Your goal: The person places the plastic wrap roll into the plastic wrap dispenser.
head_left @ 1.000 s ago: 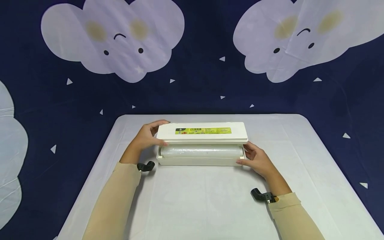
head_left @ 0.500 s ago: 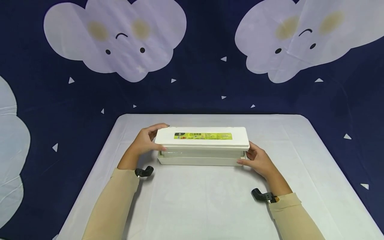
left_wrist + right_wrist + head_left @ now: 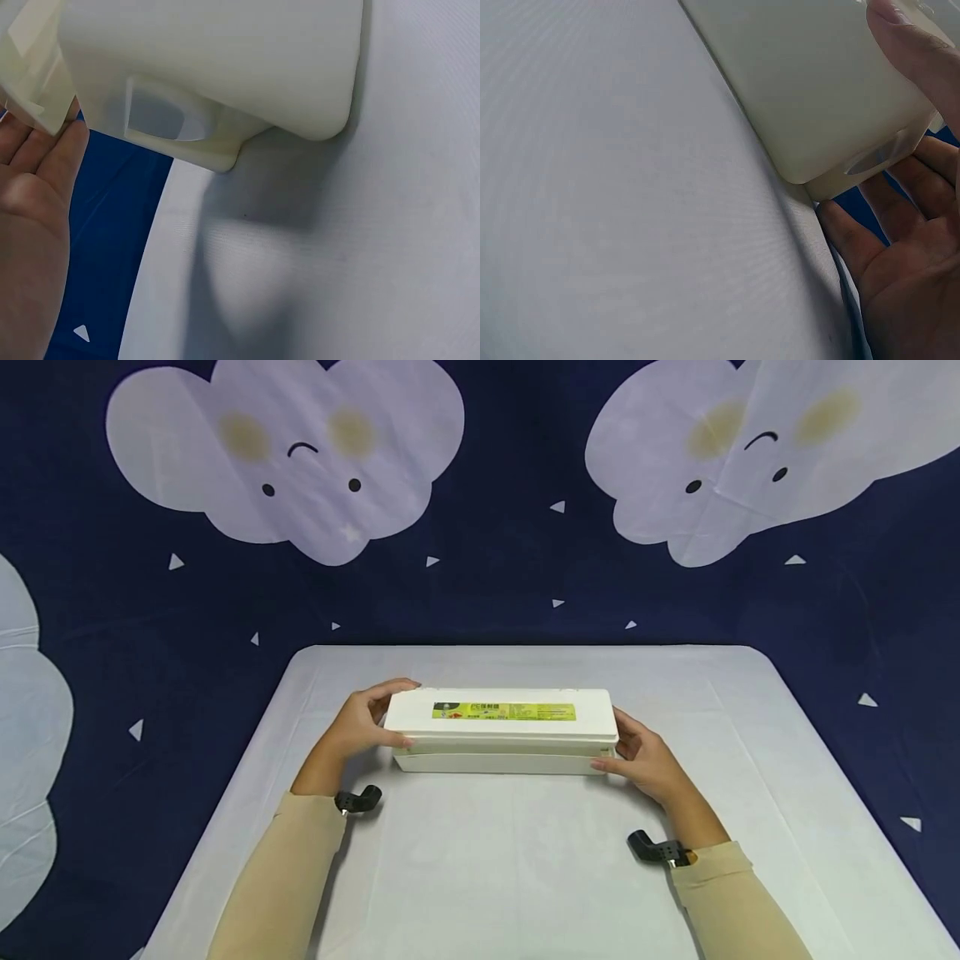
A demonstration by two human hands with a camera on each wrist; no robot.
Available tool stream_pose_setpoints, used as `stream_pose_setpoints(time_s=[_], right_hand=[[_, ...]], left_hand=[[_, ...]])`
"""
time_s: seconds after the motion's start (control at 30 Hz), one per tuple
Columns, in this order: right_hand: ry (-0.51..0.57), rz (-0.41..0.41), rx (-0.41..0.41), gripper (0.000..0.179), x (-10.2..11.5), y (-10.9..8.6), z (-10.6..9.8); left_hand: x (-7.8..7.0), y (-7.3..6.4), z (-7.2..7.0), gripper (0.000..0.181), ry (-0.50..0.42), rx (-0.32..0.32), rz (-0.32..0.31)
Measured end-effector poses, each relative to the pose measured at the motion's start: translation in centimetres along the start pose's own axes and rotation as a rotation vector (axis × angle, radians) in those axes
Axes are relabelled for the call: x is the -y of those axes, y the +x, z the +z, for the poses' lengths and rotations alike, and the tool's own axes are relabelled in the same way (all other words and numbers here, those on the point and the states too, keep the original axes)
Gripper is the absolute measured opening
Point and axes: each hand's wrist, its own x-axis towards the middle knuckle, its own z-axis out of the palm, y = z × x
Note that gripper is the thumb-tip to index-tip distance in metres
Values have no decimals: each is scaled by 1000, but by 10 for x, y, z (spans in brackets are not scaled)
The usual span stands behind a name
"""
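Note:
A long white cling film box stands at the middle of the table in the head view. Its lid (image 3: pixel 502 729), with a yellow-green label (image 3: pixel 504 712), sits low over the base (image 3: pixel 498 764), a narrow gap showing along the front. My left hand (image 3: pixel 358 724) grips the lid's left end, thumb in front and fingers behind. At the other end, my right hand (image 3: pixel 642 763) holds the base, thumb on its front face. In the left wrist view the lid (image 3: pixel 30 67) is tilted apart from the base (image 3: pixel 217 52). The film roll inside is hidden.
A white cloth covers the table (image 3: pixel 517 860). Behind it hangs a dark blue curtain (image 3: pixel 517 560) printed with clouds and small triangles. A black wrist camera (image 3: pixel 358 799) is on the left wrist, another black camera (image 3: pixel 656 849) on the right.
My left hand has lowered the lid toward me and down onto the base, covering the film roll that showed earlier. The right hand and the base have stayed nearly still.

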Motion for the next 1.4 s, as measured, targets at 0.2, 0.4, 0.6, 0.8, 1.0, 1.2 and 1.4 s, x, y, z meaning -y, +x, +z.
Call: stream_pose_setpoints(time_s=[0.2, 0.4, 0.6, 0.8, 1.0, 1.2, 1.4], right_hand=[[9, -1, -2, 106, -1, 1, 0], [2, 5, 0, 109, 2, 1, 1], [-8, -8, 4, 110, 1, 2, 1], [-15, 2, 3, 111, 0, 3, 0], [10, 4, 2, 112, -1, 4, 1], [67, -43, 12, 118, 1, 5, 0], [43, -134, 9, 119, 6, 7, -2]], left_hand=[[1, -1, 1, 88, 4, 9, -21], [2, -3, 2, 89, 3, -2, -17], [3, -4, 4, 89, -6, -6, -7], [8, -6, 7, 88, -17, -23, 18], [9, -10, 10, 89, -29, -28, 33], [9, -13, 11, 89, -39, -35, 32], [11, -13, 11, 89, -53, -36, 46]])
